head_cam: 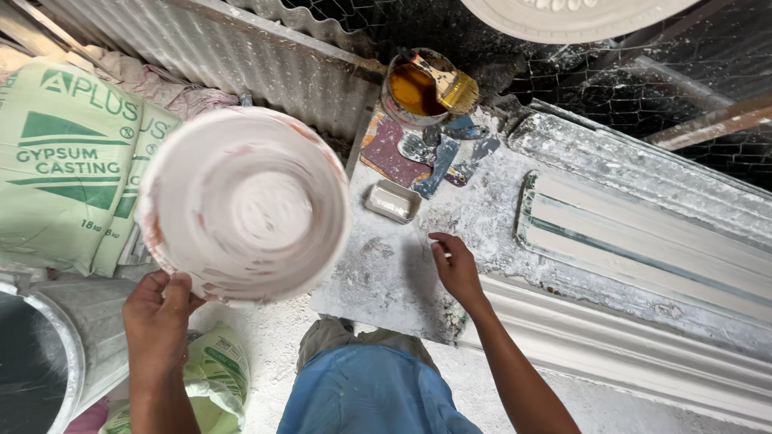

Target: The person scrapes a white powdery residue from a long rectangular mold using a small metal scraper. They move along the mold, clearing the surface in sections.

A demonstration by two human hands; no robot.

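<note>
My left hand (158,309) grips the near rim of a round plaster-coated bucket (241,201), held up and tilted toward me so its white inside shows; it is blurred by motion. My right hand (455,265) rests palm down, fingers slightly spread, on the dusty plaster-crusted worktable (386,273), holding nothing. A small white rectangular tray (392,200) lies just beyond that hand.
A tin of brown liquid (412,90) with a brush (450,84) across it stands at the back, scrapers (438,161) beside it. A long white moulding form (643,241) lies to the right. Green gypsum sacks (64,161) and a metal drum (48,354) stand on the left.
</note>
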